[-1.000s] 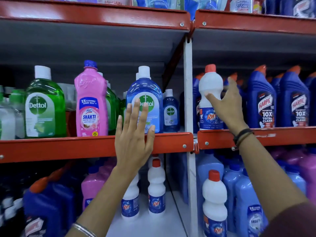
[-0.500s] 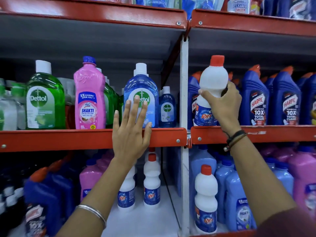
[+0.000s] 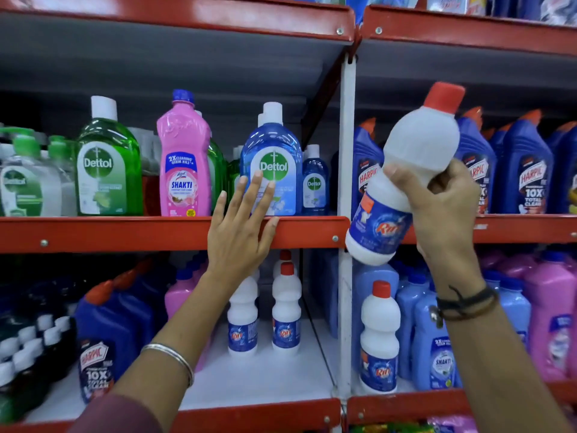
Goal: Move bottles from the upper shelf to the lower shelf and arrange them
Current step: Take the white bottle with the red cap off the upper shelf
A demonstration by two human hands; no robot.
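My right hand [image 3: 443, 210] grips a white Rin bottle [image 3: 406, 170] with a red cap and blue label. The bottle is tilted, off the upper shelf, its base in front of the red upper shelf edge [image 3: 312, 232] near the white upright post [image 3: 346, 151]. My left hand [image 3: 240, 229] is flat and open against that shelf edge, fingers spread, in front of a blue Dettol bottle [image 3: 281, 142]. On the lower shelf [image 3: 265, 376] stand two white Rin bottles [image 3: 285, 310] left of the post and one Rin bottle [image 3: 379, 335] right of it.
The upper shelf holds a green Dettol bottle [image 3: 107, 170], a pink Shakti bottle [image 3: 184, 164] and blue Harpic bottles [image 3: 527, 170]. Below are a blue Harpic bottle [image 3: 106, 332], light blue Shakti bottles [image 3: 437, 348] and pink bottles [image 3: 552, 314]. White shelf floor shows in front of the two Rin bottles.
My right hand has lifted the Rin bottle off the upper shelf, tilted it and brought it forward and down. My left hand has stayed on the shelf edge.
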